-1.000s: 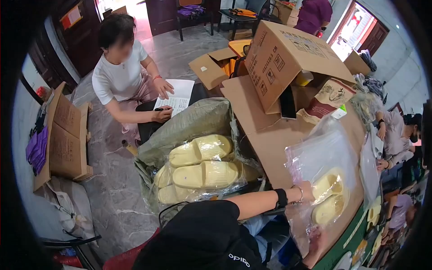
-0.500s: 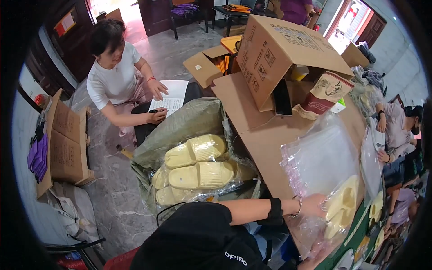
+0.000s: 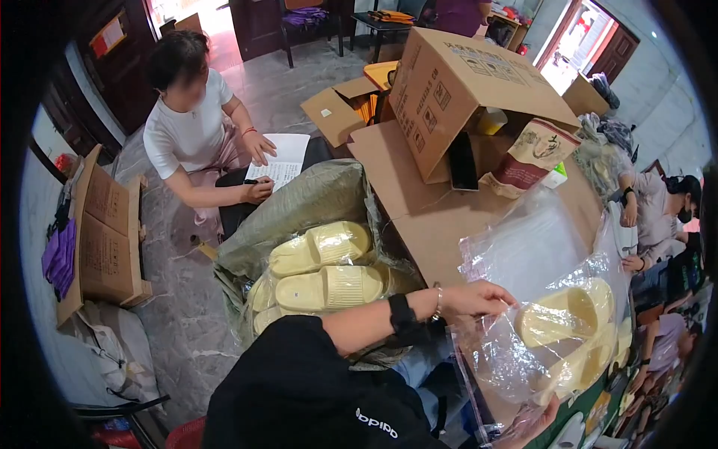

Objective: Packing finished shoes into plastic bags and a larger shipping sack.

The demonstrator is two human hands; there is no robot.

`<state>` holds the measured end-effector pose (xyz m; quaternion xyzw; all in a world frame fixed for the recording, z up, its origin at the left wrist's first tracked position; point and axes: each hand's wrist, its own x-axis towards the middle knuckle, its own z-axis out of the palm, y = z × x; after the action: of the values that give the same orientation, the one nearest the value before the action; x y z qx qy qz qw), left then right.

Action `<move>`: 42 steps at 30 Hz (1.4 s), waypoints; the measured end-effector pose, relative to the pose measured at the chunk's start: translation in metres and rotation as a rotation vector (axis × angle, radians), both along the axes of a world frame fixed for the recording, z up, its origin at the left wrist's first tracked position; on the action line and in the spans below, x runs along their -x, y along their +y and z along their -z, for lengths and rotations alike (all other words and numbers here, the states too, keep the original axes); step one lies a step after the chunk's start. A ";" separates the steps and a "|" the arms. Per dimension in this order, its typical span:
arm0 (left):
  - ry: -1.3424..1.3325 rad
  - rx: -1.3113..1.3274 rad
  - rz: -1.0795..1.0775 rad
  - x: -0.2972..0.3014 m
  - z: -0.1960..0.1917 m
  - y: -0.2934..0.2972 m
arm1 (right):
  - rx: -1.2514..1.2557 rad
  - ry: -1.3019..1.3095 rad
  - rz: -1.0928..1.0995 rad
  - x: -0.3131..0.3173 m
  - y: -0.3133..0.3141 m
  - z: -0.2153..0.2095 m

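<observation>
A clear plastic bag (image 3: 490,359) with a pair of pale yellow slippers (image 3: 565,314) inside is stretched between my hands over the cardboard-covered table. My left hand (image 3: 479,298), below a black wristband and a bracelet, pinches the bag's upper edge near its open end. Lower down, my right hand (image 3: 535,426) grips the opposite edge; part of it is behind the plastic. To the left of my forearm, a large greenish sack (image 3: 299,196) stands open, holding several wrapped yellow slippers (image 3: 329,289).
A stack of flat clear bags (image 3: 523,243) lies on the table. Beyond it, a big carton (image 3: 479,90) holds a brown-and-white pouch (image 3: 532,157). A person in white (image 3: 187,135) writes in a notebook (image 3: 288,153). Other people work along the right side.
My left hand has shifted from the slippers to the bag's edge, farther left. The bag has been spread wide, and the slippers now lie deeper inside it, turned more sideways.
</observation>
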<state>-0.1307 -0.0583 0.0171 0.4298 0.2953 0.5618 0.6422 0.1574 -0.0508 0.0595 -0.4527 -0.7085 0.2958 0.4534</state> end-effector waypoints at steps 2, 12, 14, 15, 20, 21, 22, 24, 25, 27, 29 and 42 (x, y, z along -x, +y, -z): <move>-0.326 0.138 0.164 0.007 0.019 -0.010 | -0.046 -0.082 0.016 0.004 -0.003 -0.004; -0.822 -0.012 0.439 -0.056 0.015 -0.049 | -0.294 -0.460 0.107 0.043 -0.026 -0.032; -1.361 0.072 0.324 -0.048 -0.021 -0.059 | 0.330 0.403 -0.054 0.069 -0.033 -0.042; -1.364 0.068 0.324 -0.047 -0.024 -0.058 | 0.644 0.834 -0.127 0.074 -0.035 -0.043; -1.247 -0.242 0.133 -0.055 -0.028 -0.062 | 0.414 0.700 -0.205 0.072 -0.020 -0.017; -1.167 -0.197 0.074 -0.058 -0.028 -0.064 | 0.383 0.703 -0.228 0.073 -0.020 -0.010; -1.169 -0.197 0.079 -0.057 -0.027 -0.062 | 0.352 0.703 -0.252 0.074 -0.022 -0.006; -0.997 -0.037 -0.018 -0.054 -0.015 -0.057 | 0.338 0.712 -0.258 0.075 -0.035 0.001; -1.102 -0.011 0.049 -0.051 -0.012 -0.055 | 0.328 0.648 -0.183 0.078 -0.043 0.007; -0.975 0.050 -0.021 -0.048 -0.018 -0.060 | 0.239 0.576 -0.184 0.080 -0.048 0.029; -0.867 0.119 -0.095 -0.043 -0.018 -0.063 | 0.277 0.399 -0.244 0.074 -0.056 0.039; -0.222 0.428 -0.601 0.078 0.050 -0.231 | 0.419 -0.180 -1.035 0.084 -0.047 0.058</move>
<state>-0.2084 -0.2891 -0.0325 0.1170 0.4473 0.6938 0.5521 0.0733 -0.0979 0.0014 -0.1502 -0.8002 0.5740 0.0876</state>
